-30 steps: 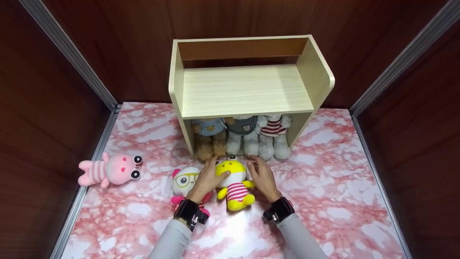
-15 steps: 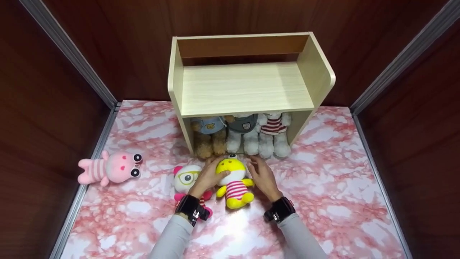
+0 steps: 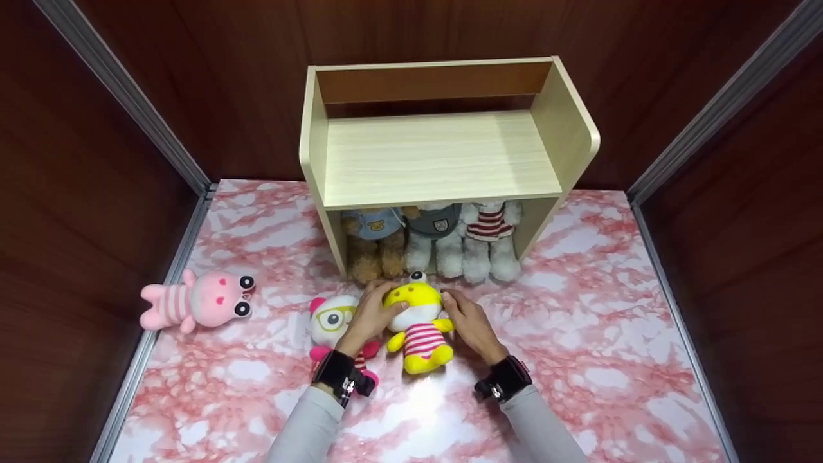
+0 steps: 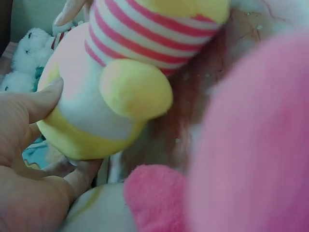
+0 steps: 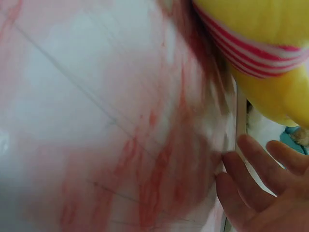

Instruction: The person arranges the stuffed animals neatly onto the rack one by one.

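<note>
A yellow plush toy (image 3: 424, 341) with a pink-striped body and a bulging eye on top lies in front of the shelf's lower compartment. My left hand (image 3: 373, 315) grips its head from the left; in the left wrist view the thumb (image 4: 46, 99) presses the face and the fingers curve round the other side. Beside the head on the right is my right hand (image 3: 471, 321), its fingers loosely bent; the right wrist view shows these fingers (image 5: 260, 164) apart from the toy. A panda plush (image 3: 331, 321) with pink ears and yellow glasses lies partly under my left wrist.
The pale wooden shelf (image 3: 443, 157) stands at the back. Its lower compartment holds a brown bear (image 3: 376, 225), a grey-clad plush (image 3: 434, 222) and a white plush in red stripes (image 3: 490, 222). A pink plush (image 3: 199, 301) lies far left on the pink marbled table (image 3: 598, 379).
My right hand has shifted slightly back toward the person, its fingertips lower beside the head. The yellow plush toy has barely moved, and my left hand keeps its hold on it.
</note>
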Tool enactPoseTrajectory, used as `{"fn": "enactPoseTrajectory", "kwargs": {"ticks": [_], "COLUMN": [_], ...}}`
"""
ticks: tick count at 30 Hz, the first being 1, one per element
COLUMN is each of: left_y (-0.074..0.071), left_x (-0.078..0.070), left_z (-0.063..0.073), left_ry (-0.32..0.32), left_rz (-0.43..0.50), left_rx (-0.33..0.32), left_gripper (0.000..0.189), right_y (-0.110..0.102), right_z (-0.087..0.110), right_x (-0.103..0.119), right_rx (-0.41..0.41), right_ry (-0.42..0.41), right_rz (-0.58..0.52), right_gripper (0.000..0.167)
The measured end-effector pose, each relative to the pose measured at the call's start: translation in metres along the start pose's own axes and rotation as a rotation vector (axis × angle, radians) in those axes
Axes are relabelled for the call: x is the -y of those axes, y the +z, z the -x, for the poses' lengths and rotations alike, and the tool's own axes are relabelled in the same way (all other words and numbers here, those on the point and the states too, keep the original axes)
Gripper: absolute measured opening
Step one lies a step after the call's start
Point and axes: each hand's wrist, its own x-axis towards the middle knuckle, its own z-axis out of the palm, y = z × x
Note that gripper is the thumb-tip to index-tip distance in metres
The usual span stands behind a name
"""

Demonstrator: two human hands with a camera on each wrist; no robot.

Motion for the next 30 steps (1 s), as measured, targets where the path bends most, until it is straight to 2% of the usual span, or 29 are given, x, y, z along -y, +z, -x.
{"fn": "enactPoseTrajectory", "kwargs": {"ticks": [8,15,18,22,24,26,28,30], "left_y": [-0.001,0.0,0.001,0.001,0.001,0.001,0.001,0.002], "left_x": [-0.019,-0.038,-0.045,-0.051,-0.052,-0.052,-0.052,-0.05], "left_z": [0.001,-0.001,0.001,0.004,0.005,0.005,0.004,0.003], "left_ry": [0.11,0.2,0.236,0.268,0.262,0.241,0.19,0.124], "left_rz": [0.061,0.06,0.062,0.093,0.11,0.171,0.288,0.429], "left_rx": [-0.119,-0.229,-0.247,-0.231,-0.218,-0.2,-0.178,-0.146], "left_gripper": [0.038,0.036,0.036,0.045,0.058,0.075,0.09,0.096], "right_y": [-0.005,-0.008,-0.009,-0.01,-0.011,-0.011,-0.012,-0.013], "right_z": [0.005,0.006,0.005,0.004,0.004,0.004,0.005,0.005], "right_x": [0.007,0.021,0.024,0.025,0.025,0.024,0.023,0.022], "right_rx": [0.045,0.121,0.123,0.098,0.086,0.077,0.07,0.071], "right_ry": [0.08,0.09,0.065,0.028,0.026,0.027,0.023,0.014], "right_rz": [-0.223,-0.251,-0.268,-0.297,-0.313,-0.334,-0.347,-0.365], "right_gripper": [0.053,0.068,0.065,0.056,0.052,0.049,0.047,0.047]}}
